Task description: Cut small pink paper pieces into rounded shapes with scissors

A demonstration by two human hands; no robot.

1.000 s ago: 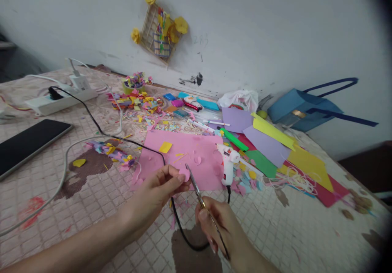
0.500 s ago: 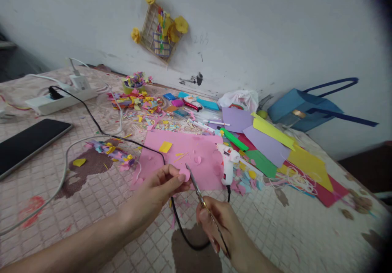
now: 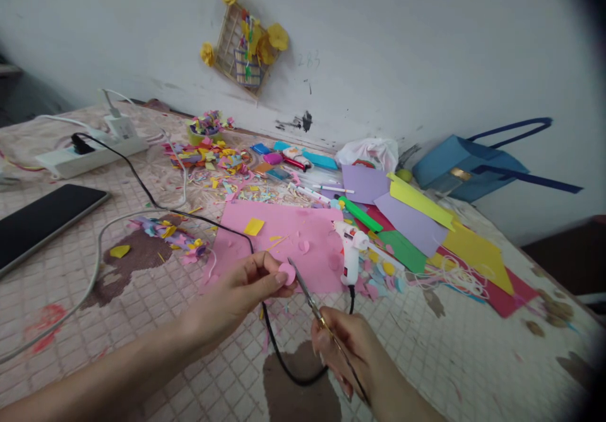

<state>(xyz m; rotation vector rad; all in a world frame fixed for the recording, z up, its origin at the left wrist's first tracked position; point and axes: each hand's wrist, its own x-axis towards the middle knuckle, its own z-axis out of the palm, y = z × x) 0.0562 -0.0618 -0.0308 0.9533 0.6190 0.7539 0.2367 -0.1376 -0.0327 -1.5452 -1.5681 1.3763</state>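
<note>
A small pink paper circle (image 3: 286, 272) is pinched between the thumb and fingers of my left hand (image 3: 253, 283). My right hand (image 3: 348, 346) is closed around a pair of scissors (image 3: 313, 308), whose blades point up and away, beside the circle's right edge. Whether the blades touch the paper I cannot tell. Beyond both hands lies a pink paper sheet (image 3: 279, 220), with a yellow paper square (image 3: 254, 226) and small pink scraps on it. A white glue gun (image 3: 351, 252) rests at the sheet's right edge.
A black cord (image 3: 269, 340) loops beneath my hands. On the left are a phone (image 3: 47, 220) and a power strip (image 3: 89, 157). Coloured paper sheets (image 3: 416, 223) and a tangle of white string (image 3: 457, 277) lie right. Paper scraps (image 3: 208, 157) and a blue bag (image 3: 468, 166) sit toward the wall.
My right hand and the scissors have shifted slightly to the right and down. My left hand still holds the pink circle in nearly the same place.
</note>
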